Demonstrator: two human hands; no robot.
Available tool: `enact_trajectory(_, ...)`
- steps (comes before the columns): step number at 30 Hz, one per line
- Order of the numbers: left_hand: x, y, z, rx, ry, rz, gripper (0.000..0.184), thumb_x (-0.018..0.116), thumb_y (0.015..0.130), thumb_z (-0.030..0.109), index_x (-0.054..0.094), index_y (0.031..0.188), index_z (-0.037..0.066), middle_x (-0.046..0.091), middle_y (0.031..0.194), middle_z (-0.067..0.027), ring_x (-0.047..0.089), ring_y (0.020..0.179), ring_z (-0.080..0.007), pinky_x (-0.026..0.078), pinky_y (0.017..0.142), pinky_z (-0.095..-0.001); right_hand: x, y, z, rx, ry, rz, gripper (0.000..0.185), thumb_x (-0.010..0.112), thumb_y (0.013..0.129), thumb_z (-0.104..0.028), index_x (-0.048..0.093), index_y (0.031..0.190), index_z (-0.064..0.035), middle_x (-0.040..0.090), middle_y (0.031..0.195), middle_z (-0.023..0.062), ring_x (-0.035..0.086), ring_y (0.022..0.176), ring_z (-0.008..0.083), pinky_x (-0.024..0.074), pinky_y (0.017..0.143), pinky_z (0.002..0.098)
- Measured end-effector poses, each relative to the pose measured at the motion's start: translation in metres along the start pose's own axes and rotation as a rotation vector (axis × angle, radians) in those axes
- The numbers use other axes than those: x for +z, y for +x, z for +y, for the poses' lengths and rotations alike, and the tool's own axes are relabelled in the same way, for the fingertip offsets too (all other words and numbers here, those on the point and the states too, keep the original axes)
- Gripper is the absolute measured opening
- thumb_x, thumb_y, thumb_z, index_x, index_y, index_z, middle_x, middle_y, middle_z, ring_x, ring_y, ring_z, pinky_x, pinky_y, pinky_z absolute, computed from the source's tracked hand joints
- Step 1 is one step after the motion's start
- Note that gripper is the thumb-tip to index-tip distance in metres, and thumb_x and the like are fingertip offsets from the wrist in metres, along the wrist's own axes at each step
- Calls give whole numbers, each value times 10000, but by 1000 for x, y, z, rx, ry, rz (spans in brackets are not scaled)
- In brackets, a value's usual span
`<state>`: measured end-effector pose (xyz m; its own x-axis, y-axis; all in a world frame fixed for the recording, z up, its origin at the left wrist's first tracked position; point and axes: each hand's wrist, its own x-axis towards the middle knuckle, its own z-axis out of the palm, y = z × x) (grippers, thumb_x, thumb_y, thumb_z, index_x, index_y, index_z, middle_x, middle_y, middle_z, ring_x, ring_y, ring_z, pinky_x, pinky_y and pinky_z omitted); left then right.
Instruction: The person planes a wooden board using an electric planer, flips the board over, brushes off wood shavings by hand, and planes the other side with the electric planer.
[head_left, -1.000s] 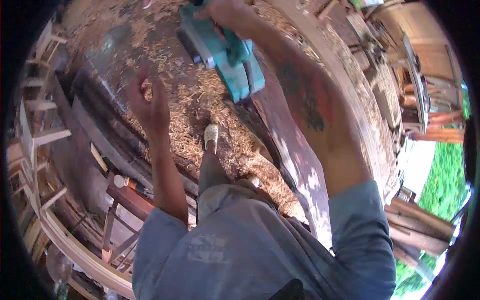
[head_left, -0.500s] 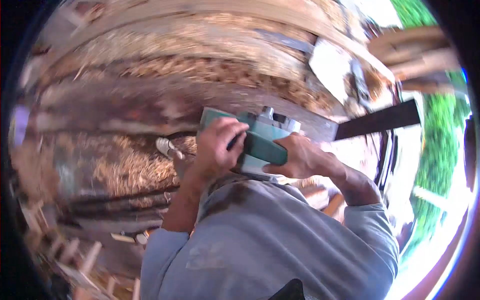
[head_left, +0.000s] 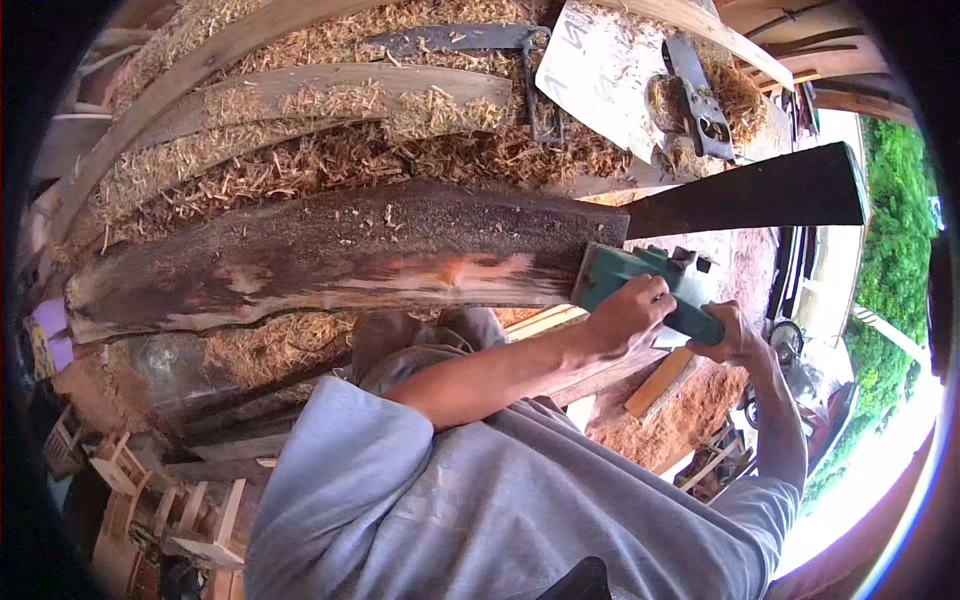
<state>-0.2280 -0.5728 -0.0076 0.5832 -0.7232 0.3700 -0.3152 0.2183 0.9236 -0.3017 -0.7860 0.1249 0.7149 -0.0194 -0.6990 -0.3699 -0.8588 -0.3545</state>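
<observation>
A green electric planer (head_left: 612, 270) sits at the right end of a long dark plank (head_left: 400, 225) with rough edges. Reddish wood shows in patches along the plank's near side. My left hand (head_left: 632, 312) is closed on the planer's body, fingers curled over it. Wrapped round the end of its handle is my right hand (head_left: 735, 338). The planer's sole is hidden, so I cannot tell how much of it touches the wood.
A handsaw blade (head_left: 750, 195) juts right past the plank's end. Beyond the plank lie wood shavings (head_left: 480, 155), curved boards (head_left: 300, 90), a metal square (head_left: 535, 85), a white sheet (head_left: 595, 80) and a metal hand plane (head_left: 697, 100). Small wooden frames (head_left: 215, 535) stand lower left.
Both hands have moved right with the planer, from the plank's middle to its right end. My left arm now stretches across my body. The view has shifted and become sharper.
</observation>
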Motion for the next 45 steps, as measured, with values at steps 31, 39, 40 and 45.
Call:
enact_trajectory(31, -249, -145, 35, -177, 54, 631, 253, 686, 669, -43, 666, 901, 54, 635, 925, -131, 659, 818, -297, 547, 708, -365, 57, 108, -305, -140, 5, -252, 345, 813, 695, -303, 647, 754, -7, 625, 617, 174, 642, 537, 304, 493, 532, 416)
enact_trajectory(39, -335, -188, 46, -260, 94, 758, 229, 671, 667, -26, 650, 881, 52, 632, 921, -132, 655, 841, -301, 543, 733, -380, 80, 144, -404, -251, -5, -267, 373, 821, 720, -332, 663, 794, -3, 639, 643, 181, 656, 563, 308, 505, 553, 417)
enact_trajectory(40, -349, -195, 47, -262, 110, 770, 238, 678, 667, -24, 655, 889, 57, 642, 927, -131, 674, 833, -283, 550, 732, -355, 81, 149, -420, -222, -31, -295, 363, 814, 730, -327, 665, 799, -3, 644, 647, 174, 667, 576, 298, 510, 559, 414)
enact_trajectory(45, -420, -230, 58, -311, 124, 847, 245, 673, 663, -15, 655, 900, 45, 641, 931, -131, 669, 858, -297, 539, 778, -365, 97, 176, -497, -262, -88, -358, 398, 810, 760, -363, 674, 843, 1, 661, 668, 170, 688, 619, 280, 518, 582, 405)
